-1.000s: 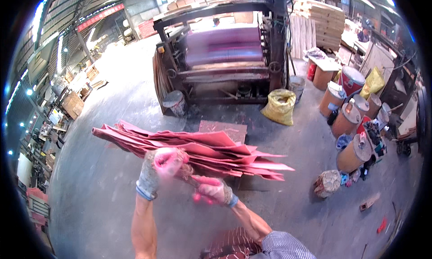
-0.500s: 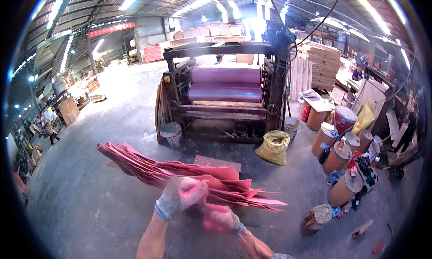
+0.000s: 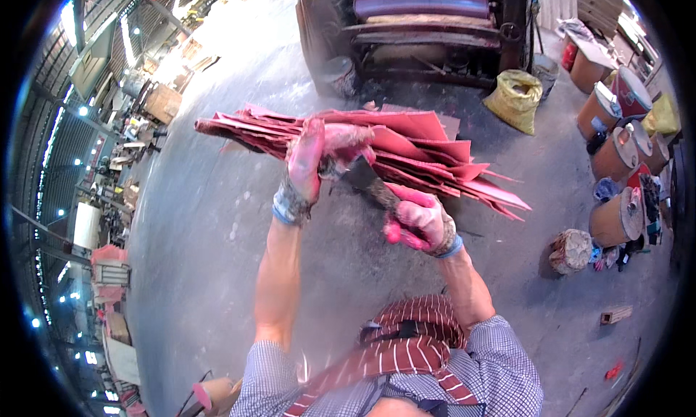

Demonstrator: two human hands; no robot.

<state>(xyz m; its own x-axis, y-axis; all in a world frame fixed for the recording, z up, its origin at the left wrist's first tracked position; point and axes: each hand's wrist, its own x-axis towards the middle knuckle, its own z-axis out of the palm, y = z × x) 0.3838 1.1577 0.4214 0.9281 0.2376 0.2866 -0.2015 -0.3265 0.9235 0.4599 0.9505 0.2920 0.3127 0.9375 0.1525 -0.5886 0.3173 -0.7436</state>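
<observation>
Crosswise, pink sheets (image 3: pixel 415 125) behind left hand (image 3: pixel 310 159), blade (image 3: pixel 369 184) in right hand (image 3: pixel 422 221).

The left hand (image 3: pixel 313 156), in a pink-stained glove, is curled in front of a messy pile of thin pink sheets (image 3: pixel 424 125). I can't tell if it grips them. The right hand (image 3: pixel 426 223), gloved too, has its fingers around a flat, dark scraper (image 3: pixel 373 188). The scraper's tip points at the left glove. Behind, a big machine has purple rollers (image 3: pixel 424 3). A yellow sack (image 3: pixel 516 99) and round brown drums (image 3: pixel 615 220) stand on the grey floor (image 3: pixel 210 250).
</observation>
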